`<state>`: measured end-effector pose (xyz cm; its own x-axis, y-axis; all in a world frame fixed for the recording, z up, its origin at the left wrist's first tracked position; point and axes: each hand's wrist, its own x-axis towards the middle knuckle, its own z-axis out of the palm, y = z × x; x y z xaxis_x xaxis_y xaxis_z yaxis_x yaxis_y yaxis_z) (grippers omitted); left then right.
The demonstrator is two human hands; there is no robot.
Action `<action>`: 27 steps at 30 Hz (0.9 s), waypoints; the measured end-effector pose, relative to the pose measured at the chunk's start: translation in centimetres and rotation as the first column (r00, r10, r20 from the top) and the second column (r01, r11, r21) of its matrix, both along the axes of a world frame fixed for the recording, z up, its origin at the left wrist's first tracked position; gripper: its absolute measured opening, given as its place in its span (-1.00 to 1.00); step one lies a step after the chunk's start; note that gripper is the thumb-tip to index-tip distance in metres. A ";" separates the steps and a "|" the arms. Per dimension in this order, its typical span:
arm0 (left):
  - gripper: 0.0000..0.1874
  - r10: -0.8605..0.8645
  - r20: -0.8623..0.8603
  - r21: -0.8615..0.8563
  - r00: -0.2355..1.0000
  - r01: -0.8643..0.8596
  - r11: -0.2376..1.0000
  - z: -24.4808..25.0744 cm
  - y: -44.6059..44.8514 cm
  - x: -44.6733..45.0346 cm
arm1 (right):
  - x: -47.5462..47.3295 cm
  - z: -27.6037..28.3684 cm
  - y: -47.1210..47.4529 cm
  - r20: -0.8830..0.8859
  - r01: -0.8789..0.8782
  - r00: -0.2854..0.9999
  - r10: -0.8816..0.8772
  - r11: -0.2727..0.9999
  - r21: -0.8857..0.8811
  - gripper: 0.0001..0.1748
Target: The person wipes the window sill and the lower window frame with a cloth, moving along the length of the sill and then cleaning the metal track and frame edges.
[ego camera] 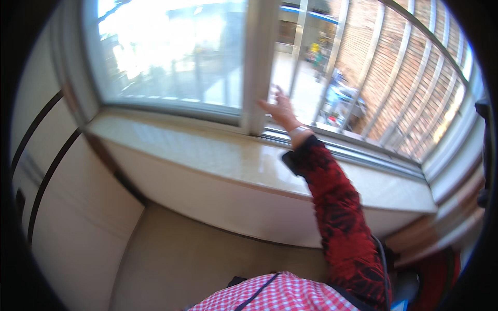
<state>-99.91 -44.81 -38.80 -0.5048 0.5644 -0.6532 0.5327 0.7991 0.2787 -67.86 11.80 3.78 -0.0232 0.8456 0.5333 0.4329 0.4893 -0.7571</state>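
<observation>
My right hand (pixel 281 110) reaches forward at the middle of a sliding window, fingers spread, beside the upright edge of the window sash (pixel 257 70). Whether the fingertips touch the frame is not plain; nothing is held in them. A red and black sleeve covers the arm, and a band circles the wrist. Left of the upright, a glass pane (pixel 175 58) fills the window. To the right the window stands open, with metal bars (pixel 369 66) outside. Below runs the metal window track (pixel 362 155). My left hand is out of view.
A pale, glossy windowsill (pixel 202 151) spans the front, above a light wall and a tan floor (pixel 202 256). A white panel with dark curved-looking strips (pixel 54 182) stands at the left. Beyond the bars are a brick wall (pixel 397 77) and objects in a yard.
</observation>
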 end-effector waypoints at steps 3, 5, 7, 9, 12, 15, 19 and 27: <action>-0.77 -0.049 -0.002 0.052 0.999 0.049 0.997 1.0 5.4 0.7 | -0.3 0.6 1.3 0.152 -0.017 0.988 0.006 0.997 0.072 -0.23; -0.77 -0.067 -0.003 0.080 0.998 0.067 0.995 2.0 8.0 1.5 | -0.6 1.2 1.5 0.123 0.019 0.992 -0.018 1.000 -0.003 -0.26; -0.77 -0.081 0.002 0.103 0.997 0.080 0.991 2.9 10.0 2.5 | -0.6 1.9 1.6 0.157 0.033 0.987 -0.026 0.999 -0.043 -0.33; -0.77 -0.087 -0.003 0.116 0.996 0.087 0.989 3.9 11.4 3.7 | -0.5 2.4 1.6 0.171 0.000 0.985 0.010 0.998 -0.058 -0.37; -0.77 -0.097 -0.015 0.118 0.995 0.098 0.988 5.0 13.0 5.7 | 0.1 2.9 1.8 0.189 -0.067 0.978 0.084 0.994 -0.091 -0.42; -0.78 -0.111 -0.025 0.107 0.993 0.113 0.988 5.7 14.4 8.0 | 0.5 3.1 1.8 0.211 -0.100 0.971 0.117 0.991 -0.094 -0.47; -0.78 -0.112 -0.047 0.083 0.993 0.116 0.990 6.4 15.1 10.2 | 1.3 3.2 1.7 0.201 -0.120 0.970 0.138 0.988 -0.102 -0.47; -0.78 -0.103 -0.078 0.027 0.992 0.105 0.994 6.8 14.0 11.9 | 5.9 3.0 1.6 0.223 -0.176 0.955 0.198 0.978 -0.113 -0.39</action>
